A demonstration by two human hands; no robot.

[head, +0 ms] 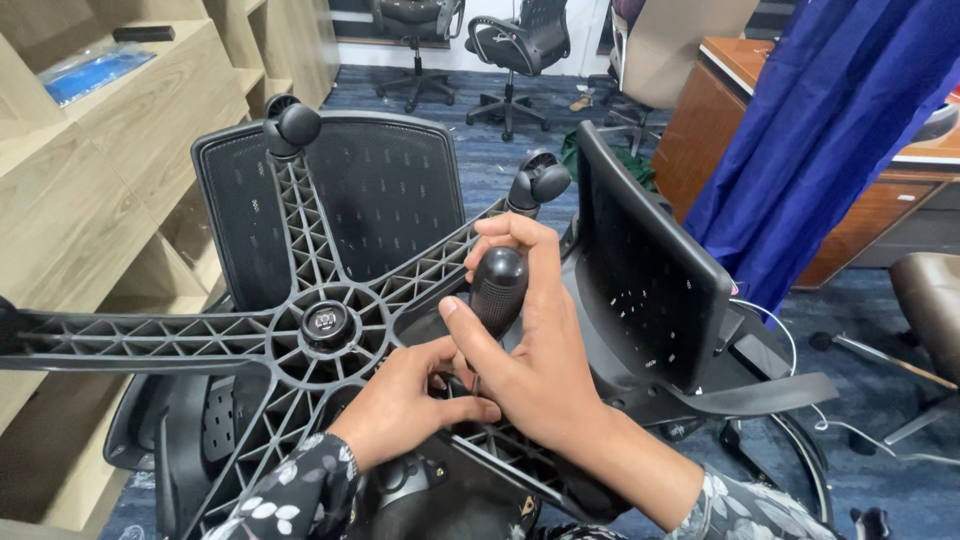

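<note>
An office chair lies upturned before me, its black star-shaped base (250, 330) facing up with casters (292, 126) on the arm ends. My right hand (530, 350) grips the black handle of a screwdriver (498, 285), held upright with the shaft pointing down into the chair's underside. My left hand (405, 400) is closed around the lower part of the tool near its tip, just right of the base's hub (326, 322). The tip itself is hidden by my fingers.
Wooden shelving (110, 170) stands close on the left. A mesh chair back (650, 270) rises on the right, with a blue curtain (830, 130) and a wooden desk (730, 70) behind. Other office chairs (515, 50) stand at the back on blue carpet.
</note>
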